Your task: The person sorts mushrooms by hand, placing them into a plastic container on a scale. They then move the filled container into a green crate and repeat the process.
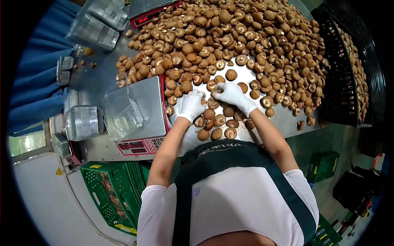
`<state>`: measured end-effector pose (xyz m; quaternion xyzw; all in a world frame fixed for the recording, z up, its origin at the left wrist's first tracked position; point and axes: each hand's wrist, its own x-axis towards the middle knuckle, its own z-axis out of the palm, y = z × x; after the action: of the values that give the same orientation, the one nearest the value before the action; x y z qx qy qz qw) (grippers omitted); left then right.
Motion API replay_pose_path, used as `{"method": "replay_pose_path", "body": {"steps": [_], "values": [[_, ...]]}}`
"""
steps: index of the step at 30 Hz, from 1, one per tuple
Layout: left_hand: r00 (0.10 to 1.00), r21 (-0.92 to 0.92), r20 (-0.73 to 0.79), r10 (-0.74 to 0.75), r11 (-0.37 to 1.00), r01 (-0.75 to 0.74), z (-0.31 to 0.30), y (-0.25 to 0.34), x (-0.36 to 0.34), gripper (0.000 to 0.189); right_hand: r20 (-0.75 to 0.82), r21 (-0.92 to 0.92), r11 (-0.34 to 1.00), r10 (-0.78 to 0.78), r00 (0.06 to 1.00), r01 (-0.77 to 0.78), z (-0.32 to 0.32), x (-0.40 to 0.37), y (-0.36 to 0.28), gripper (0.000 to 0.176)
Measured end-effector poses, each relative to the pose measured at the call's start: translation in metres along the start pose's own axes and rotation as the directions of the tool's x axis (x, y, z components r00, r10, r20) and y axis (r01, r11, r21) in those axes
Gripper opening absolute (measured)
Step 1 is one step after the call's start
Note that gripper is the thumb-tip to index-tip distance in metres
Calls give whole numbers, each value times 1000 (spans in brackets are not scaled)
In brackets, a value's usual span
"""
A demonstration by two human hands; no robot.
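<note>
My left hand [192, 105], in a white glove, is closed over the steel table beside the scale, with a brown mushroom [204, 101] at its fingertips. Just to the right, my gloved right hand [233, 96] reaches in with bent, closed fingers; what they hold, if anything, is hidden. Loose mushrooms lie around both hands, among them one showing its pale underside [220, 120] and a brown cap [216, 134] near the apron. Beyond the hands spreads a large heap of shiitake mushrooms [246, 35].
A red-edged scale [154, 102] at the left carries a clear plastic tray [125, 117]. More stacked clear trays [84, 123] stand farther left. Another scale [143, 19] sits at the back. A black crate [342, 78] of mushrooms borders the right, and green crates [108, 192] stand below left.
</note>
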<state>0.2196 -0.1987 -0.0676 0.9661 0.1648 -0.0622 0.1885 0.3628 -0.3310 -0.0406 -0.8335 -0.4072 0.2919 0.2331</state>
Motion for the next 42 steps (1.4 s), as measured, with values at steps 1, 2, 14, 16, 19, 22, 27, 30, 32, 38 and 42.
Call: {"method": "replay_pose_path", "body": {"steps": [1, 2, 14, 16, 19, 22, 27, 30, 32, 38, 42], "values": [[998, -114, -63, -7, 993, 0, 1, -2, -5, 30, 21, 252, 967, 24, 999, -28, -3, -1, 7, 29], [992, -225, -123, -20, 974, -9, 2, -4, -10, 30, 48, 489, 870, 44, 998, -62, -5, -3, 13, 26], [901, -914, 247, -357, -393, 95, 0, -25, -34, 38, -238, -409, 870, -393, 888, 275, 42, 57, -54, 17], [876, -910, 288, -386, -396, 124, 5, -27, -37, 39, -202, -519, 823, -381, 902, 232, 74, 80, -33, 26], [855, -920, 291, -430, -371, 126, 3, -24, -45, 38, -181, -401, 889, -313, 932, 221, 72, 80, -33, 28], [836, -937, 277, -474, -326, 126, -1, -20, -49, 33, -155, 33, 999, -35, 987, 40, 27, 45, -39, 27], [843, -997, -77, -532, 54, -57, -8, 17, -43, 32, 236, 972, -30, 148, 960, -234, 8, -22, 8, 18], [892, -901, -322, -317, 391, -187, -32, 67, -44, 39, -24, 968, 251, 66, 998, 7, 18, -61, 11, 30], [906, -612, -422, -14, 742, -273, -12, 73, -38, 44, 322, 886, -312, -120, 939, -344, 23, -72, 22, 37], [890, -612, -409, 201, 664, -431, -28, 87, -43, 54, 172, 959, -207, -114, 979, -192, -12, -143, 38, 57], [916, -735, -349, -198, 664, -137, -42, 39, -51, 35, 54, 803, 594, 3, 999, -45, -74, -222, 94, 49]]}}
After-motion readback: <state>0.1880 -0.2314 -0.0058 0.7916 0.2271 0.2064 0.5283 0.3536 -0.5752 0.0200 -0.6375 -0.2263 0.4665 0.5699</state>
